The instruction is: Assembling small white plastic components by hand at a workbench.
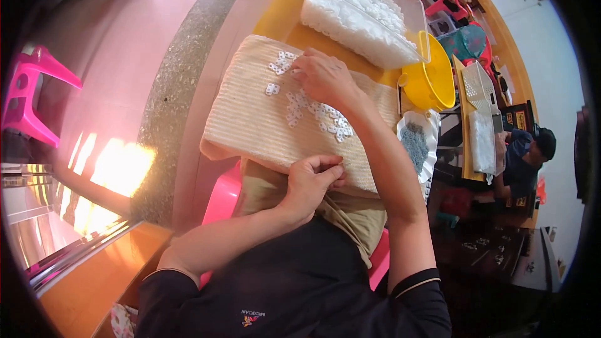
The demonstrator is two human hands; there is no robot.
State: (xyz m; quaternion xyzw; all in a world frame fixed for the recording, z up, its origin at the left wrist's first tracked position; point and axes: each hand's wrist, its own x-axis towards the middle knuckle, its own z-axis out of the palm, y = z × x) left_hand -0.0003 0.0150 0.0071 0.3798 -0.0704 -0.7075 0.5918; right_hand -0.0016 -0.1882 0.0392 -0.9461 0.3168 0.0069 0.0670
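Looking down past our own forearms, we see a cream ribbed cushion lying across our lap, and the small white plastic pieces scattered over its top. Our right hand reaches out to the far part of the cushion, palm down, its fingers curled onto the cloth between two groups of pieces: a little cluster just beyond and to the left of the fingertips, and a longer trail running back toward us and to the right, under the wrist. One lone pair lies a bit further left, apart from the rest. Whether these fingers already hold a piece we cannot tell, since the back of the hand hides them.

Our left hand rests at the near edge of the cushion, fingers pinched shut, thumb against the forefinger; something tiny may be held there, but it is too small for us to tell.

So the right hand is the nearer one to the loose pieces, which lie touching or just beside its fingertips, while the left sits well back from them. The trail of pieces runs slantwise, from far left to near right.

Beyond the cushion, on the yellow surface, stands a clear tub heaped with more white pieces, with a yellow bowl beside it.
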